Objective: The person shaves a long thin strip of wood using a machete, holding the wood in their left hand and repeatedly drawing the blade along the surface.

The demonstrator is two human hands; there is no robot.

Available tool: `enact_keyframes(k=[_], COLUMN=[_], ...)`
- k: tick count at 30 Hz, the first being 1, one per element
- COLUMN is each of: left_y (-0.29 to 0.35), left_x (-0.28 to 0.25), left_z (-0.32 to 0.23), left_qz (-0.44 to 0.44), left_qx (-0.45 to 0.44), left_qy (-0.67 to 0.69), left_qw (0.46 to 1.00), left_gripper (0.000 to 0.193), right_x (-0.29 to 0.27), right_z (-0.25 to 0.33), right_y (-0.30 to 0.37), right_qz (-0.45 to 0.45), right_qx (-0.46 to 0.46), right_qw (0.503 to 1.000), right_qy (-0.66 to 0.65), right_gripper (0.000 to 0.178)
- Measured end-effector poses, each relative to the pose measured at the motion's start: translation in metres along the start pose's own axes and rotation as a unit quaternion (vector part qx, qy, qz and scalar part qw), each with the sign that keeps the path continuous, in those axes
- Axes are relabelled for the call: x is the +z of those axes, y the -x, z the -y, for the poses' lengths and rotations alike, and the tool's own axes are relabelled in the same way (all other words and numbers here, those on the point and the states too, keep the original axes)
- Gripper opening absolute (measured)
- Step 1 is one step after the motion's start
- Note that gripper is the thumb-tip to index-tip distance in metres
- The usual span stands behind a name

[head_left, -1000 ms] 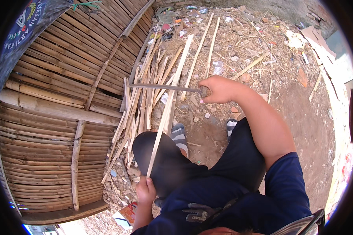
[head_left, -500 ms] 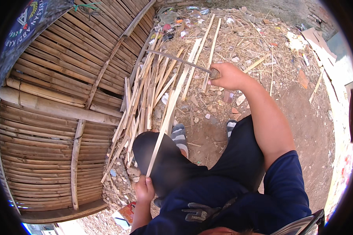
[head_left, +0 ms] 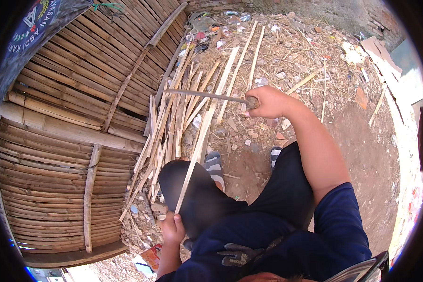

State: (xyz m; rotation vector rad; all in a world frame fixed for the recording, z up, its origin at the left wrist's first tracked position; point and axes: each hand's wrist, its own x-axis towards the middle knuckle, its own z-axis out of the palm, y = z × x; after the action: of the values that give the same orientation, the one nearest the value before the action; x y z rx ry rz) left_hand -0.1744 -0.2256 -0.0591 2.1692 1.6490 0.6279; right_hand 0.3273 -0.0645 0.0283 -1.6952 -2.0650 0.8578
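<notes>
My left hand (head_left: pixel 173 229), low beside my knee, pinches the near end of a long pale bamboo strip (head_left: pixel 198 151). The strip slants up and away past my left thigh to the debris-covered ground. My right hand (head_left: pixel 271 102) is wrapped round the wooden handle of a machete (head_left: pixel 207 95). Its long, narrow dark blade points left across the strip's far half; I cannot tell whether they touch. Under and left of the blade, a heap of split bamboo strips (head_left: pixel 167 136) lies along the wall.
A bamboo-slat wall (head_left: pixel 75 94) stands close on my left, with a blue printed banner (head_left: pixel 37 33) at its top. Loose strips (head_left: pixel 257 56), straw and litter cover the ground ahead. My striped-sock feet (head_left: pixel 214 167) are just beyond the knees. Boards (head_left: pixel 383 58) lean at far right.
My right hand has come slightly nearer, and the machete blade has swung down along the bamboo strip toward me. My left hand keeps its hold in nearly the same place.
</notes>
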Motion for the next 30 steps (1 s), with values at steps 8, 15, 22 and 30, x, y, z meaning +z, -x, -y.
enact_keyframes(k=[8,15,22,30], left_y=[0.004,0.006,0.004,0.002], left_x=[0.006,0.004,0.002,0.001], left_z=[0.012,0.012,0.004,0.003], left_qz=[-0.003,0.0,0.007,0.007], left_qx=[0.016,-0.014,-0.029,-0.007], left_qy=[-0.001,-0.006,-0.029,-0.008], left_qw=[1.0,1.0,0.999,1.0], left_gripper=[0.054,0.048,0.047,0.047], right_x=[0.033,0.035,-0.002,0.068], right_z=[0.02,0.047,0.002,0.058], right_y=[0.004,0.004,0.006,0.009], right_qz=[0.033,0.093,-0.023,0.102], right_qx=[-0.088,-0.12,0.046,-0.155], right_qw=[0.995,0.985,0.999,0.978], right_qy=[0.025,0.077,-0.015,0.1], right_gripper=[0.05,0.044,0.056,0.036])
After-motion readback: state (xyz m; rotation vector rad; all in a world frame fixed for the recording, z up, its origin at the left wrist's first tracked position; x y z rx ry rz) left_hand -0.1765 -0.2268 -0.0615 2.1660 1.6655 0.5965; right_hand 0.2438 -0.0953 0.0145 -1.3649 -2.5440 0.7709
